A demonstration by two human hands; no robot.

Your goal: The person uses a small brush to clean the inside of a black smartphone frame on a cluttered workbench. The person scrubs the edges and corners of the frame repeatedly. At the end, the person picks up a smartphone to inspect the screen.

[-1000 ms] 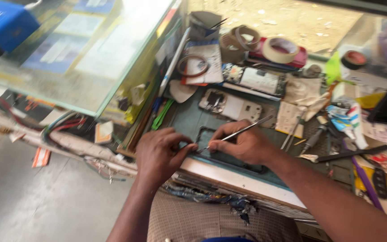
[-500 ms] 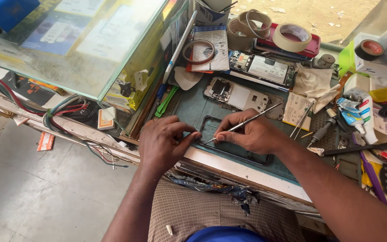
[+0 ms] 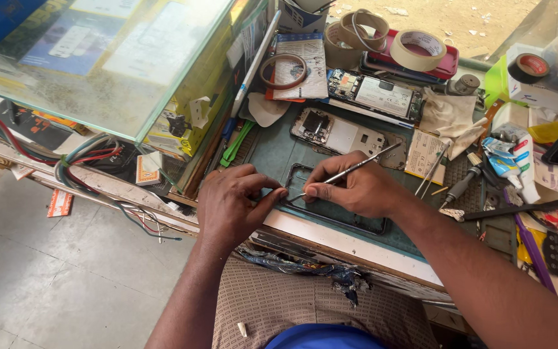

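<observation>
Grey tiled floor lies beneath a cluttered green work mat (image 3: 272, 152) beside a glass-topped case (image 3: 98, 71). On the mat's near edge sits a thin dark phone frame (image 3: 330, 216). The left hand (image 3: 230, 207) pinches its corner; the right hand (image 3: 356, 190) grips a slim metal pry tool (image 3: 356, 167), tip touching the frame. Two opened phones and four tape rolls lie behind.

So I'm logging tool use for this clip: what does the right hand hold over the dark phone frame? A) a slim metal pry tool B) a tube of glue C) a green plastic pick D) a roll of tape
A: the right hand pinches a slim metal pry tool, its tip at the edge of the dark phone frame, which the left hand steadies.
</observation>
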